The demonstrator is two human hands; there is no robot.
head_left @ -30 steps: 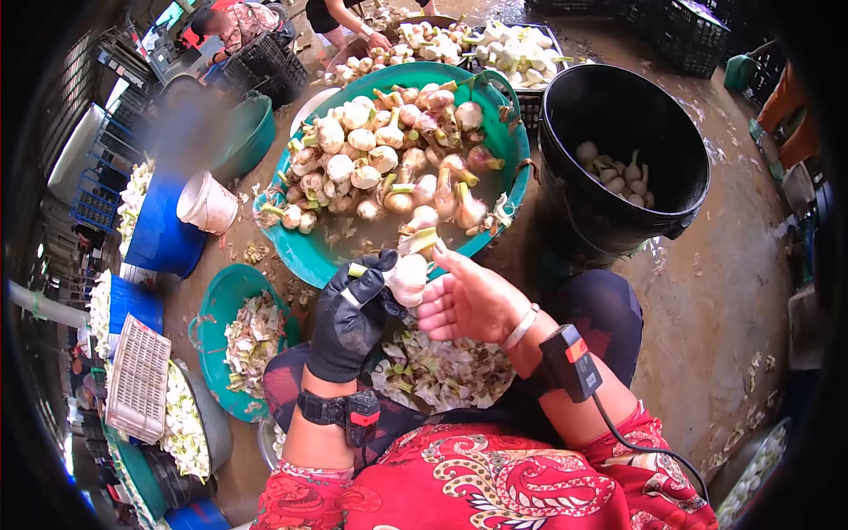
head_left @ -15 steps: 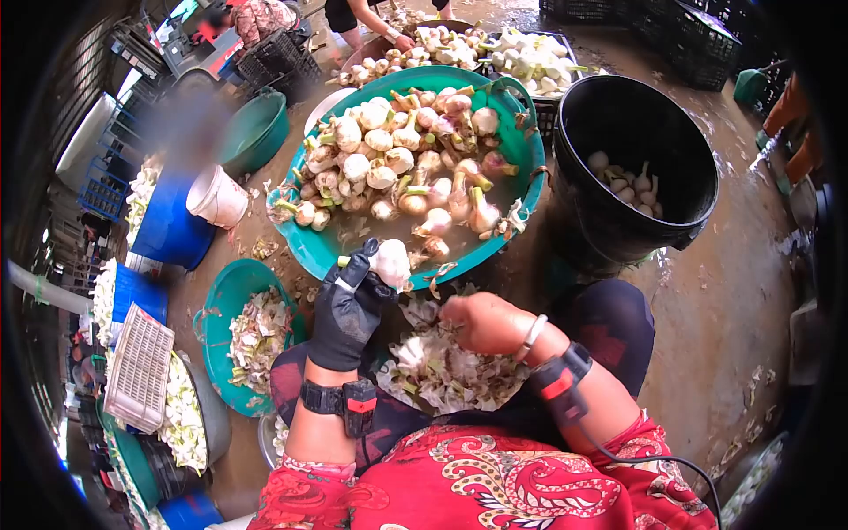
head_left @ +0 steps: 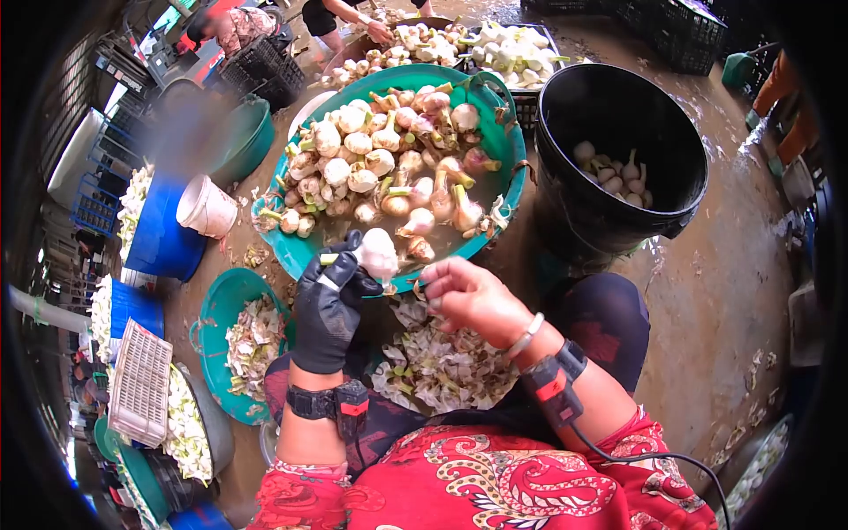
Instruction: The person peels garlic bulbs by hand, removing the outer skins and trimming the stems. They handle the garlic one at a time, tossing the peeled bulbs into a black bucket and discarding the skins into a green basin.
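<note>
My left hand [head_left: 329, 305], in a black glove, is closed round the stem of a garlic bulb [head_left: 377, 254]. The white bulb is held over the near rim of a teal tub [head_left: 284, 250], its green stem end pointing left. Just to the right is my bare right hand [head_left: 468, 300], its fingers loosely bent and apart, not touching the bulb. I make out nothing firmly held in it. Many garlic bulbs [head_left: 362, 168] lie piled in murky water inside the tub. Below my hands, loose garlic skins [head_left: 446, 367] are heaped between my legs.
A black bucket [head_left: 565, 190] at the right holds some peeled bulbs. A green basin [head_left: 208, 340] with skins stands at the left, near a white bucket [head_left: 207, 207] and blue tubs [head_left: 166, 237]. Another person's hand [head_left: 380, 34] reaches to garlic at the back.
My right hand has lifted from above the skins toward the bulb, its fingers opening out. My left hand has shifted slightly left with the garlic bulb. The whole view has shifted a little.
</note>
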